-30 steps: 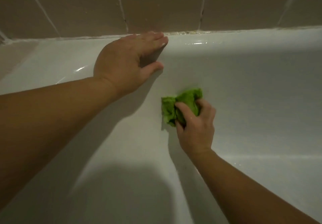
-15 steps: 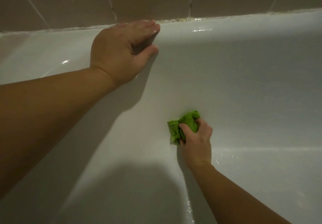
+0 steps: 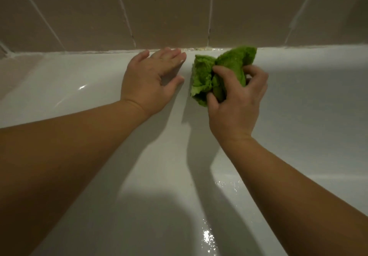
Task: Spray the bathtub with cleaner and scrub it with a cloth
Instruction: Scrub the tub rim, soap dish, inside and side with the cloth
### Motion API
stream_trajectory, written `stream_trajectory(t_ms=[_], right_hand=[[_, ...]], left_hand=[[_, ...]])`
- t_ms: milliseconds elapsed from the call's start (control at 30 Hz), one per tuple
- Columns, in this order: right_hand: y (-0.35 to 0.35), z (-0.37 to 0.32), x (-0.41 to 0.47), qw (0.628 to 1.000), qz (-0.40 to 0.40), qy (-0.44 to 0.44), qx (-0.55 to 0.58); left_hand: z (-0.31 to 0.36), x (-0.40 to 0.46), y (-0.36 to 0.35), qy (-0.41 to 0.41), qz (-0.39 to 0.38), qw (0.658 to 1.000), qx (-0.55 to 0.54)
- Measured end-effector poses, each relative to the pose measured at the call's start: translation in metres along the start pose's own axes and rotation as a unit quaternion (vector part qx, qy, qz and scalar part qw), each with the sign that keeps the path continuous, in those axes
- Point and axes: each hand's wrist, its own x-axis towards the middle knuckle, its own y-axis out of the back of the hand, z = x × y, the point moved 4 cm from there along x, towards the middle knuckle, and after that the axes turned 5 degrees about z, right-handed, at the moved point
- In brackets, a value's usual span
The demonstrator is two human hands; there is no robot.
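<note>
The white bathtub (image 3: 310, 100) fills most of the view, its far rim meeting the tiled wall. My right hand (image 3: 237, 104) grips a crumpled green cloth (image 3: 203, 72) against the tub's far wall, just under the rim. My left hand (image 3: 151, 80) rests flat on the rim right beside the cloth, fingers straight and spread toward the wall. No spray bottle is in view.
Brown wall tiles (image 3: 169, 10) with white grout rise behind the tub. Yellowish grime shows in the seam (image 3: 199, 49) between rim and tiles. Wet droplets glisten on the tub's inner slope (image 3: 207, 235) near my right forearm.
My right hand has carried the cloth from low on the tub wall up to just under the rim, close to my left hand. The left hand stays on the rim.
</note>
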Motion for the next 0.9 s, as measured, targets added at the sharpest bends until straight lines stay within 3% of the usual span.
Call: stream_trajectory(t_ms=[167,333,467,533,700,800,900], right_hand=[[-0.011,0.033,-0.037,0.994,-0.060,0.071,-0.057],[-0.037,0.121,-0.136,0.973,-0.206,-0.001,-0.102],[-0.035,0.155,-0.182,0.933,-0.333,-0.047,-0.130],[-0.032,0.148,-0.166,0.941,-0.314,-0.049,-0.117],[-0.004,0.085,-0.058,0.990,-0.139,0.005,-0.036],[0.019,0.050,0.002,0.998,-0.035,0.042,-0.011],[0.024,0.040,0.016,0.998,-0.006,0.064,-0.025]], left_hand=[[0.009,0.001,-0.002,0.020,-0.003,1.000,-0.004],[0.018,0.001,-0.010,0.018,0.017,1.000,0.003],[0.023,0.004,-0.015,0.022,0.024,0.999,0.007],[0.025,0.003,-0.015,0.029,0.019,0.999,0.006],[0.037,0.003,-0.016,0.050,0.005,0.999,0.008],[0.049,0.004,-0.021,0.054,-0.001,0.999,0.007],[0.060,0.007,-0.024,0.053,-0.002,0.999,0.001]])
